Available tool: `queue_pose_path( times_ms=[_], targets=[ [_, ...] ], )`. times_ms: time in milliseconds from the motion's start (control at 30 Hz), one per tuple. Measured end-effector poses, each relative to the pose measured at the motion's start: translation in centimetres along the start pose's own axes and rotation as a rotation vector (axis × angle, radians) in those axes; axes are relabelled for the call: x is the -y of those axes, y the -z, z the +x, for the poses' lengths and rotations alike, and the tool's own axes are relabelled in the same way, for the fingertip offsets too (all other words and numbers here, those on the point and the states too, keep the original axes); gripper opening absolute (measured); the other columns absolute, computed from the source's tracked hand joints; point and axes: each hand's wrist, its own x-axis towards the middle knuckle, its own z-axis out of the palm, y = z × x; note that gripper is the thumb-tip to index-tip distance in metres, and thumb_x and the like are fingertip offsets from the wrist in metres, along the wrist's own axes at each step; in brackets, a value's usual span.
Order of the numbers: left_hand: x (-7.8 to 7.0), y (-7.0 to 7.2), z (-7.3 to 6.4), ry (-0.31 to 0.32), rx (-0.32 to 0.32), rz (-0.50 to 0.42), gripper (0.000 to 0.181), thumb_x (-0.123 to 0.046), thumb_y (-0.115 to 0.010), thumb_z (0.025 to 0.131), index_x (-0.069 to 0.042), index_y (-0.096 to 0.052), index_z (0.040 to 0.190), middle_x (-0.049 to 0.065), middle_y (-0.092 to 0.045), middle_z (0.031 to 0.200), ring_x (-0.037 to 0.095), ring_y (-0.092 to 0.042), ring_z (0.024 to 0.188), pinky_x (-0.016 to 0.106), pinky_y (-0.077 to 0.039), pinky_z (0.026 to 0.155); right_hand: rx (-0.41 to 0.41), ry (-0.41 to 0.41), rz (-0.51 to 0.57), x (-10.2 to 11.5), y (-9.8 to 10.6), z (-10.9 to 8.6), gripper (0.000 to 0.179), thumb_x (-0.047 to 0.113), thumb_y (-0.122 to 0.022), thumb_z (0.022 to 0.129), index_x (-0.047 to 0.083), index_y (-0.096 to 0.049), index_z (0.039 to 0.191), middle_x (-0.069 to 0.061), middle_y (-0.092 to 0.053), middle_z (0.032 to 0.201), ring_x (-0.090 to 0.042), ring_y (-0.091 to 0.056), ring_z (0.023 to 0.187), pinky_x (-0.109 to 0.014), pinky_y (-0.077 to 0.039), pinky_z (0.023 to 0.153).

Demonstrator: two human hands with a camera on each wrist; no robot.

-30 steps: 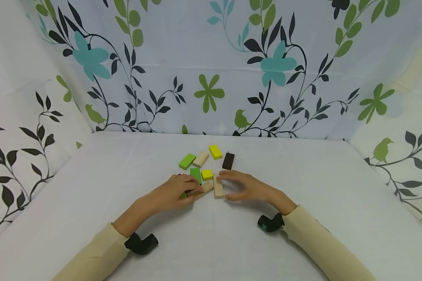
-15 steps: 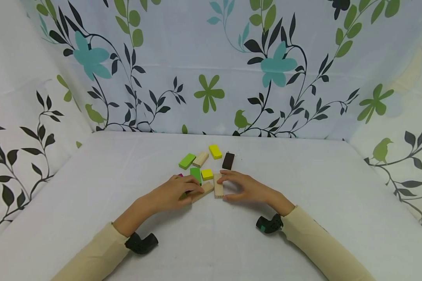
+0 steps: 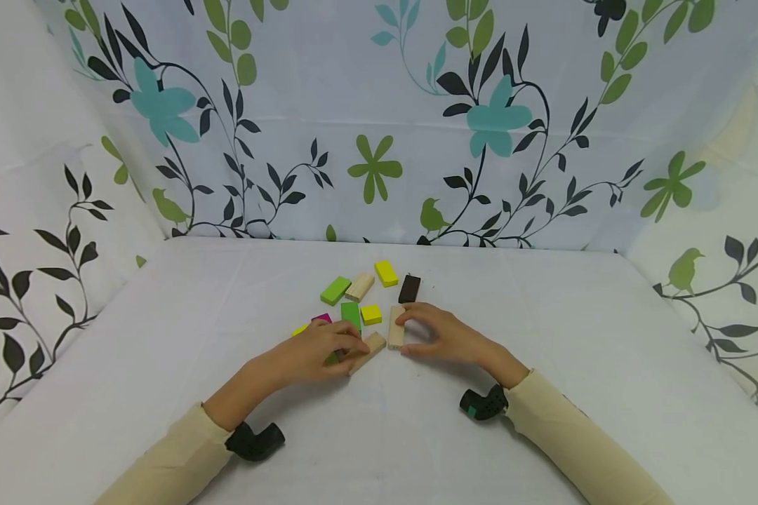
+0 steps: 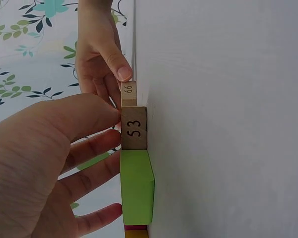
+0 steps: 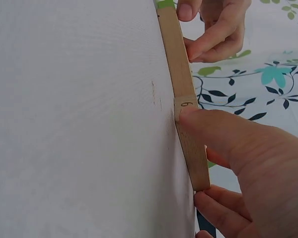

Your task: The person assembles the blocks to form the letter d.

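Note:
In the head view my right hand (image 3: 445, 333) holds a plain wooden block (image 3: 396, 328) lengthwise, thumb at its near end and fingers at its far end. The right wrist view has that thumb against the block's numbered end. My left hand (image 3: 316, 352) rests its fingertips on a second wooden block (image 3: 371, 348), which lies slanted on the cloth. This one's end is marked 53 in the left wrist view, where the thumb and index finger touch its upper edge. Beside it, the other left fingers touch a light green block (image 4: 136, 186), mostly hidden from the head camera.
Beyond the hands lie a green block (image 3: 350, 314), two yellow blocks, a light green block (image 3: 336, 290), a wooden block (image 3: 360, 287) and a dark brown block (image 3: 409, 288). Magenta (image 3: 322, 318) and yellow pieces show behind my left hand. A patterned cloth (image 3: 379, 105) hangs behind.
The block in my right hand has shifted slightly away and to the right. Under my left hand the wooden block has turned and slid nearer, and more yellow shows behind that hand.

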Motion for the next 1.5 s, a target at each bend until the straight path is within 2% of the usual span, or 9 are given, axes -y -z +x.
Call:
queue_pose_path(
  times_ms=[100, 333, 467, 633, 767, 900, 1033, 1267, 1500],
  targets=[
    [-0.1, -0.1, 0.0, -0.001, 0.011, 0.006, 0.023, -0.014, -0.066, 0.09, -0.011, -0.073, 0.112, -0.001, -0.063, 0.108, 0.01, -0.061, 0.095, 0.038, -0.044, 0.085, -0.014, -0.016, -0.007, 0.0, 0.0, 0.1, 0.04, 0.023, -0.075, 0.086, 0.012, -0.06, 0.122, -0.017, -0.044, 0.146, -0.035, -0.037, 0.139, -0.053, -0.028, 0.113],
    [-0.4, -0.3, 0.2, -0.084, 0.033, -0.073, 0.022, -0.014, -0.069, 0.09, -0.006, -0.073, 0.11, 0.002, -0.062, 0.105, 0.008, -0.061, 0.086, 0.023, -0.052, 0.081, -0.029, -0.026, -0.025, 0.0, 0.0, 0.2, 0.04, 0.021, -0.076, 0.085, 0.008, -0.062, 0.12, -0.02, -0.046, 0.144, -0.038, -0.038, 0.137, -0.054, -0.029, 0.112],
    [-0.9, -0.6, 0.3, -0.063, 0.067, -0.113, 0.027, -0.019, -0.071, 0.089, -0.007, -0.071, 0.113, 0.001, -0.06, 0.109, 0.006, -0.061, 0.09, 0.022, -0.051, 0.085, -0.025, -0.04, -0.022, 0.0, 0.1, 0.2, 0.04, 0.022, -0.076, 0.085, 0.009, -0.062, 0.12, -0.02, -0.045, 0.145, -0.038, -0.038, 0.137, -0.055, -0.029, 0.112],
    [-1.5, -0.8, 0.3, -0.026, 0.088, -0.108, 0.032, -0.024, -0.073, 0.088, -0.01, -0.07, 0.117, -0.001, -0.057, 0.112, 0.008, -0.058, 0.095, 0.022, -0.05, 0.088, -0.019, -0.057, 0.013, 0.0, 0.3, 0.2, 0.037, 0.023, -0.072, 0.088, 0.01, -0.061, 0.122, -0.019, -0.043, 0.147, -0.037, -0.036, 0.139, -0.055, -0.027, 0.113],
    [-1.8, -0.9, 0.4, -0.024, 0.089, -0.088, 0.033, -0.023, -0.074, 0.088, -0.011, -0.07, 0.118, 0.0, -0.057, 0.115, 0.01, -0.057, 0.1, 0.022, -0.049, 0.091, -0.016, -0.049, 0.026, -0.1, 0.3, 0.2, 0.034, 0.023, -0.067, 0.092, 0.009, -0.061, 0.123, -0.019, -0.043, 0.147, -0.037, -0.035, 0.139, -0.056, -0.027, 0.113],
    [-2.0, -1.1, 0.4, -0.023, 0.115, -0.117, 0.032, -0.019, -0.072, 0.088, -0.009, -0.069, 0.119, 0.001, -0.057, 0.117, 0.01, -0.058, 0.102, 0.022, -0.049, 0.092, -0.016, -0.041, 0.025, -0.2, 0.3, 0.2, 0.033, 0.022, -0.066, 0.093, 0.009, -0.06, 0.123, -0.019, -0.043, 0.147, -0.037, -0.036, 0.139, -0.056, -0.027, 0.113],
    [-2.2, -1.4, 0.6, -0.052, 0.135, -0.117, 0.033, -0.017, -0.071, 0.089, -0.009, -0.067, 0.121, 0.002, -0.056, 0.119, 0.011, -0.057, 0.105, 0.022, -0.048, 0.094, -0.026, -0.029, 0.013, -0.3, 0.3, 0.2, 0.033, 0.022, -0.065, 0.094, 0.008, -0.06, 0.123, -0.02, -0.044, 0.145, -0.039, -0.037, 0.137, -0.057, -0.028, 0.111],
    [-2.6, -1.9, 0.7, -0.127, 0.08, -0.086, 0.031, -0.014, -0.07, 0.09, -0.007, -0.067, 0.119, 0.004, -0.057, 0.119, 0.016, -0.056, 0.108, 0.023, -0.048, 0.095, -0.03, -0.025, -0.001, -0.3, 0.3, 0.4, 0.036, 0.022, -0.066, 0.093, 0.006, -0.059, 0.124, -0.02, -0.047, 0.143, -0.038, -0.038, 0.136, -0.055, -0.029, 0.112],
    [-3.4, -2.9, 1.1, -0.121, 0.04, -0.039, 0.033, -0.014, -0.069, 0.091, -0.005, -0.066, 0.122, 0.003, -0.056, 0.117, 0.012, -0.056, 0.102, 0.016, -0.047, 0.089, -0.017, -0.021, 0.005, -0.3, 0.5, 0.6, 0.035, 0.023, -0.065, 0.094, 0.007, -0.058, 0.124, -0.02, -0.046, 0.143, -0.039, -0.038, 0.136, -0.056, -0.028, 0.111]
  ],
)
